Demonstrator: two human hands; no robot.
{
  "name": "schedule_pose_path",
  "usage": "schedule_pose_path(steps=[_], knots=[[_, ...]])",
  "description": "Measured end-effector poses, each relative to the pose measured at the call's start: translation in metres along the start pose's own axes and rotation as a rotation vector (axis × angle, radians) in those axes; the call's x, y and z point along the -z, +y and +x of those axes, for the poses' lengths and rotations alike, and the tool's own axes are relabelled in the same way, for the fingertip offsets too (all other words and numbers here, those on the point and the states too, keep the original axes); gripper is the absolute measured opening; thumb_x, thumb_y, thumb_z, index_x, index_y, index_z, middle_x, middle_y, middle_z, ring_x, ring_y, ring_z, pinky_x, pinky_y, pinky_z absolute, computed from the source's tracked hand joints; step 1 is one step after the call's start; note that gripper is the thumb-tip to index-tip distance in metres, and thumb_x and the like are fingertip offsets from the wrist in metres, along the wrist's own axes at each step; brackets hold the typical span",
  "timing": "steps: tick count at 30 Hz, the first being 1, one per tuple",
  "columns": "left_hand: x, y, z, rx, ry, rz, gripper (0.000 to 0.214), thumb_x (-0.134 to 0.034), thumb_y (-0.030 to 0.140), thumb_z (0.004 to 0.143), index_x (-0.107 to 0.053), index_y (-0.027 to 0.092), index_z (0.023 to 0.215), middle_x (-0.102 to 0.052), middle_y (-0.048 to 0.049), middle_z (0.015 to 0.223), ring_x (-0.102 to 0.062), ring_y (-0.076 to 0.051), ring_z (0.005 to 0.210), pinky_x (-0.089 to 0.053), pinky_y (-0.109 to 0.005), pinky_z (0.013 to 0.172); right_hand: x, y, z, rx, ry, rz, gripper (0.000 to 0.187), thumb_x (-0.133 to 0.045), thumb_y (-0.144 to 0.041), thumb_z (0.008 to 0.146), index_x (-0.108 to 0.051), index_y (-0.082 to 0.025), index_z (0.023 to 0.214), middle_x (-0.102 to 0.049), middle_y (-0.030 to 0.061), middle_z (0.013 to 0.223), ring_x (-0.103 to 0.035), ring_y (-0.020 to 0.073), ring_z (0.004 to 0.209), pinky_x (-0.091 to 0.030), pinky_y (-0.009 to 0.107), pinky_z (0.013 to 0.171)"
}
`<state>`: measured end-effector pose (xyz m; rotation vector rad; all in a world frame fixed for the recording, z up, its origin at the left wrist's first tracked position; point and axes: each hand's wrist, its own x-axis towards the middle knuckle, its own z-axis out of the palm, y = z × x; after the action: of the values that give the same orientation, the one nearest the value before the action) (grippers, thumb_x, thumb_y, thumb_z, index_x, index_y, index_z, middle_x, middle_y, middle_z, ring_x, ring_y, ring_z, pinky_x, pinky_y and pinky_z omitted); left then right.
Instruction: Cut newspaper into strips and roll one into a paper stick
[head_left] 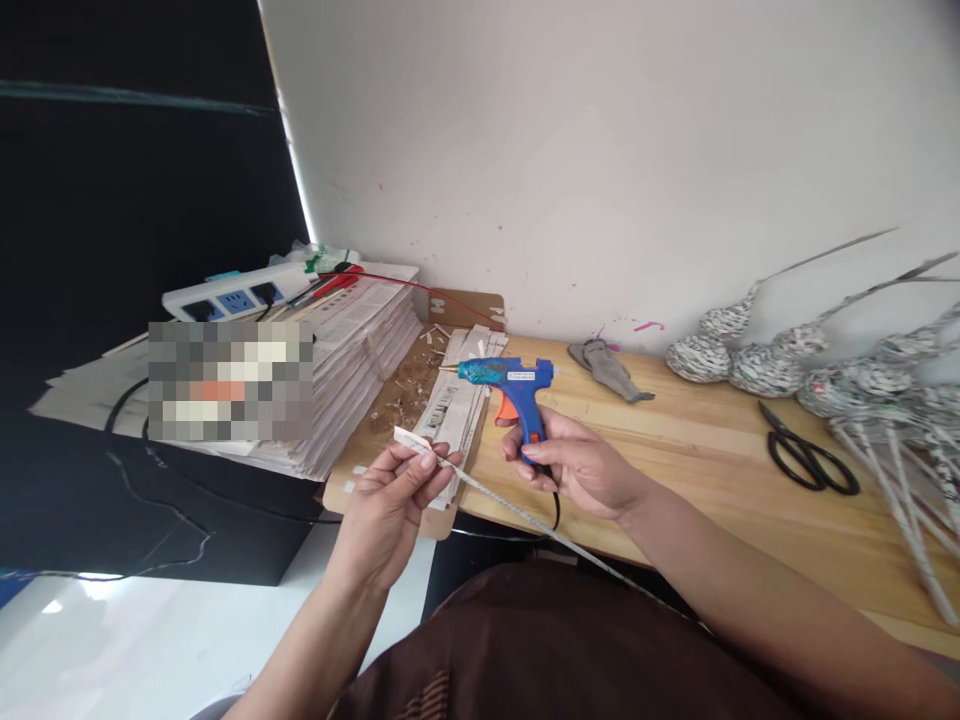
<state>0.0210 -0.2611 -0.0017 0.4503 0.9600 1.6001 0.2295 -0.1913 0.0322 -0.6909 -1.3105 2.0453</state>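
Observation:
My right hand [574, 460] is closed round the handle of a blue hot glue gun [510, 374], whose metal nozzle points left. Its orange trigger shows in front of the fingers, and a black cord hangs below the grip. Between thumb and fingers, my left hand [401, 490] pinches a thin rolled paper stick [536, 522] near its flattened white end. From there the stick slants down to the right, across my brown apron. The nozzle is above the paper end and apart from it.
Left, a stack of newspapers [375, 345] carries a white power strip [240, 290]. Paper strips [457, 400] lie on cardboard [397, 400]. On the wooden table [697, 470] are a grey cloth-like item [611, 370], black scissors [806, 455] and several woven paper gourd shapes [765, 368] against the wall.

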Motion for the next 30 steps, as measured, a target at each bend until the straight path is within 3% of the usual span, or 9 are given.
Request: schedule_pose_path(steps=[8,15,19,25,30], knots=[[0.000,-0.002,0.000,0.019,0.001,-0.005,0.024,-0.082,0.012,0.065,-0.061,0.014,0.077,-0.074,-0.0064,0.092,-0.072,-0.024,0.093,-0.061,-0.026,0.079,0.000,0.003,0.000,-0.012,-0.006,0.016,0.024,-0.063,-0.032,0.084,-0.058,-0.018,0.103,-0.061,0.0033,0.083,-0.046,0.0083,0.057,-0.021,0.021,0.045],[-0.003,0.000,0.001,0.024,0.023,-0.017,0.024,-0.081,0.012,0.066,-0.060,0.014,0.078,-0.074,-0.0075,0.089,-0.073,-0.022,0.090,-0.061,-0.025,0.077,0.001,0.006,-0.005,-0.013,0.046,-0.124,0.028,-0.061,-0.047,0.088,-0.054,-0.020,0.095,-0.064,0.0042,0.083,-0.045,0.0077,0.052,-0.018,0.020,0.042],[-0.004,0.002,0.003,0.021,0.012,-0.012,0.026,-0.082,0.015,0.065,-0.060,0.014,0.079,-0.074,-0.0080,0.089,-0.073,-0.023,0.089,-0.061,-0.023,0.073,0.002,0.001,-0.012,0.005,0.061,-0.214,0.032,-0.063,-0.047,0.087,-0.056,-0.022,0.106,-0.063,0.0035,0.078,-0.044,0.0085,0.052,-0.021,0.022,0.042],[-0.012,0.005,0.006,-0.011,-0.037,0.012,0.025,-0.082,0.018,0.067,-0.062,0.013,0.082,-0.075,-0.0072,0.089,-0.073,-0.019,0.082,-0.060,-0.021,0.066,-0.002,-0.002,-0.026,0.017,0.019,-0.291,0.030,-0.064,-0.046,0.086,-0.059,-0.022,0.103,-0.055,0.0010,0.073,-0.051,0.0109,0.052,-0.028,0.023,0.042],[-0.017,0.005,0.007,-0.065,-0.060,-0.018,0.026,-0.083,0.017,0.065,-0.063,0.014,0.082,-0.072,-0.0011,0.073,-0.071,-0.013,0.070,-0.060,-0.023,0.068,-0.012,0.001,-0.034,0.073,0.064,-0.496,0.021,-0.062,-0.044,0.088,-0.062,-0.024,0.096,-0.041,-0.0038,0.056,-0.033,0.0103,0.047,-0.025,0.025,0.043]])
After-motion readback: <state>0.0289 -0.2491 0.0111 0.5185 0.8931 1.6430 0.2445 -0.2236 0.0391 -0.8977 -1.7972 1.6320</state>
